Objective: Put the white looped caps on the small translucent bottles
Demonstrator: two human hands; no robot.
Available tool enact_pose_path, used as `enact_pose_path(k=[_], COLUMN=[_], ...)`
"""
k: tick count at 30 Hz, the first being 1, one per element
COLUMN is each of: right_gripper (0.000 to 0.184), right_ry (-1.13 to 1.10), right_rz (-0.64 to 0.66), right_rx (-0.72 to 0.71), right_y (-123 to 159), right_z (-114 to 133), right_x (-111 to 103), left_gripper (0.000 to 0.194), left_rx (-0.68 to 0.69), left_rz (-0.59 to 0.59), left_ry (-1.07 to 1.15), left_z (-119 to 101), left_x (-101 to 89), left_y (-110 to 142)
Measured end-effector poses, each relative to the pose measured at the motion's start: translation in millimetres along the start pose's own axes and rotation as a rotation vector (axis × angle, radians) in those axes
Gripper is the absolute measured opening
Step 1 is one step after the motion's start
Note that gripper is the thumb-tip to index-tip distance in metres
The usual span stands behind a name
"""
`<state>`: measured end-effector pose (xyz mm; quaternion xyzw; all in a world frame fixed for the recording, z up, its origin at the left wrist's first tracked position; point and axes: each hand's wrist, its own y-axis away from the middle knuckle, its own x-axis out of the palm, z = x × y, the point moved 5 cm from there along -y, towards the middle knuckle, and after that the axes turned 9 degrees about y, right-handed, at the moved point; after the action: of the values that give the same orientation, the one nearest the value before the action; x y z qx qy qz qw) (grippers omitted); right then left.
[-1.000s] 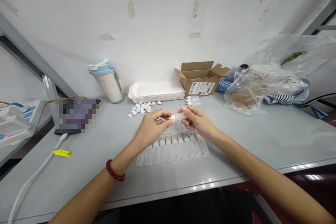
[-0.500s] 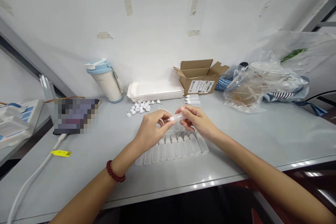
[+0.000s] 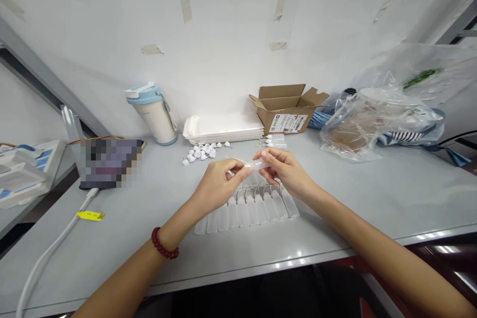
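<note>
My left hand (image 3: 219, 184) and my right hand (image 3: 285, 171) meet above the table, both pinched on one small translucent dropper bottle (image 3: 256, 164). The left fingers grip its white cap end, the right fingers its body. Just below the hands lies a row of several similar bottles (image 3: 248, 208), side by side on the table. A heap of small white caps (image 3: 203, 152) lies farther back to the left. Three more bottles (image 3: 274, 142) lie in front of the cardboard box.
Along the wall stand a blue-lidded cup (image 3: 152, 114), a stack of white trays (image 3: 223, 129) and an open cardboard box (image 3: 288, 109). Clear plastic bags (image 3: 376, 119) lie at the right. A white cable with a yellow tag (image 3: 89, 215) runs at the left.
Both hands stay together on the bottle, with only small finger shifts at the cap. The view has shifted slightly.
</note>
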<state>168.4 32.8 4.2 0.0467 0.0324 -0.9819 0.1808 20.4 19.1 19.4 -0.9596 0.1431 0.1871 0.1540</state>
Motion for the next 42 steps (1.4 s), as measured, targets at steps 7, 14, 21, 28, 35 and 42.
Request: enact_pose_path(k=[7, 14, 21, 28, 35, 42], right_gripper=[0.039, 0.040, 0.036, 0.027, 0.036, 0.040], right_ry=[-0.008, 0.002, 0.118, 0.406, 0.384, 0.225], right_rz=[-0.043, -0.027, -0.043, -0.172, -0.141, -0.095], right_rx=[0.010, 0.043, -0.059, -0.272, -0.208, -0.105], right_y=[1, 1, 0, 6, 4, -1], right_z=[2, 1, 3, 18, 9, -1], right_x=[-2, 0, -3, -5, -5, -5], left_gripper=[0.026, 0.031, 0.021, 0.038, 0.026, 0.021], left_rx=[0.185, 0.177, 0.162, -0.207, 0.007, 0.125], left_rz=[-0.044, -0.001, -0.051, 0.112, 0.037, -0.008], left_ry=[-0.156, -0.196, -0.108, 0.431, 0.098, -0.047], left_z=[-9, -7, -8, 4, -6, -8], left_x=[2.2, 5.5, 1.4, 2.1, -1.5, -3.1], left_y=[3, 3, 4, -1, 1, 0])
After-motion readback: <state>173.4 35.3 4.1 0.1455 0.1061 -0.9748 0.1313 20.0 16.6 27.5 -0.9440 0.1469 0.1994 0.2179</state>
